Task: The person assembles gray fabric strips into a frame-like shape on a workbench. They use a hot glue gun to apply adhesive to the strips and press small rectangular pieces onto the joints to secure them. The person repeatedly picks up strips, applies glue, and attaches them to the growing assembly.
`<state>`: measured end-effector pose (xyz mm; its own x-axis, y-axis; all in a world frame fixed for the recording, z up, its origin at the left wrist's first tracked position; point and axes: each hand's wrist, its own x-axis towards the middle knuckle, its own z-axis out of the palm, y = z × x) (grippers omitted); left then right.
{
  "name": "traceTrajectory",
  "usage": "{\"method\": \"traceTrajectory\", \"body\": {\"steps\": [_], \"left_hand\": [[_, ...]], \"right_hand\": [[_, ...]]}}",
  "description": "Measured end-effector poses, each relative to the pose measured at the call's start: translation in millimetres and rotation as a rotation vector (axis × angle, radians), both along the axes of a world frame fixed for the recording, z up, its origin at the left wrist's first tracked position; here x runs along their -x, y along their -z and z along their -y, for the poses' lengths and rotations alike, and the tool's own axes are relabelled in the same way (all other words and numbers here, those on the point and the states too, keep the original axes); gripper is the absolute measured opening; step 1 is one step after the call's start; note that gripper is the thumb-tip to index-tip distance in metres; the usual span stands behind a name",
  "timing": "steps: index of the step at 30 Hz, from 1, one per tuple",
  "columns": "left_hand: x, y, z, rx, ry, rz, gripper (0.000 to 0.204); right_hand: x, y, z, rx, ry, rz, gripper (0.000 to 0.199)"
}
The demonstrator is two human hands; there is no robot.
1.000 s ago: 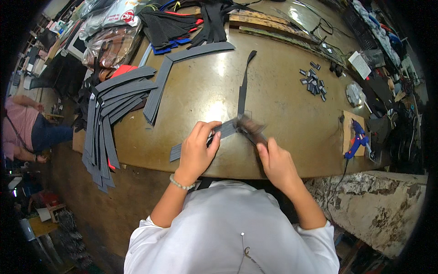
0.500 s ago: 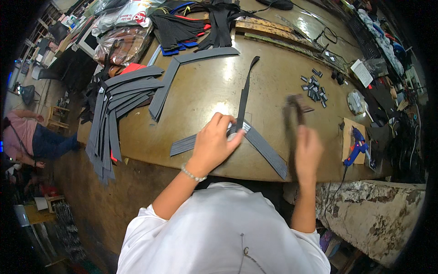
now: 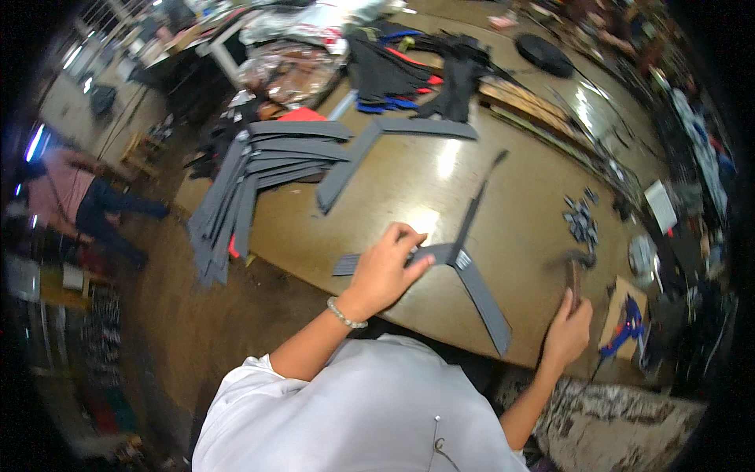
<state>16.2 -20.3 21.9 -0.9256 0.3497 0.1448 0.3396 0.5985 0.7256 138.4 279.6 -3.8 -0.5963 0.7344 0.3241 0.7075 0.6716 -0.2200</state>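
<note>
My right hand [image 3: 567, 330] grips the wooden handle of a hammer [image 3: 576, 275], its dark head blurred over the table's right side. My left hand [image 3: 391, 267], with a beaded bracelet at the wrist, has its thumb and fingers apart and nothing visible between them. It hovers by a bent grey strip piece [image 3: 484, 308], covering part of the left arm. A narrow black strap [image 3: 469, 224] runs from the bend toward the far side of the table. Small white labels [image 3: 462, 258] lie at that bend.
Stacked grey bent strips [image 3: 228, 204] lie at the left, another bent piece [image 3: 350, 169] beyond. Small dark pieces [image 3: 580, 223] are heaped at the right, near a blue glue gun [image 3: 627, 326] on cardboard. Black straps [image 3: 385, 75] and wooden bars [image 3: 535, 110] lie farther back. A person [image 3: 71, 189] stands at left.
My right hand has carried the hammer to the right, away from the bent piece. My left fingers have come off the strap at the bend. The whole view has shifted and tilted.
</note>
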Motion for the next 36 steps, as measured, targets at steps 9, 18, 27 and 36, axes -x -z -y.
{"method": "traceTrajectory", "body": {"steps": [9,18,27,36], "left_hand": [[37.2,0.5,-17.3,0.064,0.351,-0.012,0.012],[131.5,-109.2,136.8,-0.227,-0.366,-0.613,0.02],[140.7,-43.8,247.3,0.296,-0.944,-0.586,0.025],[219.4,-11.7,-14.9,-0.173,-0.116,-0.359,0.033]], "right_hand": [[0.8,-1.5,3.7,-0.082,-0.044,0.095,0.046],[-1.3,8.1,-2.5,-0.189,-0.078,0.08,0.044],[0.4,7.2,-1.5,-0.18,-0.091,0.068,0.042],[1.3,8.7,-0.6,-0.193,-0.076,0.054,0.04]]}}
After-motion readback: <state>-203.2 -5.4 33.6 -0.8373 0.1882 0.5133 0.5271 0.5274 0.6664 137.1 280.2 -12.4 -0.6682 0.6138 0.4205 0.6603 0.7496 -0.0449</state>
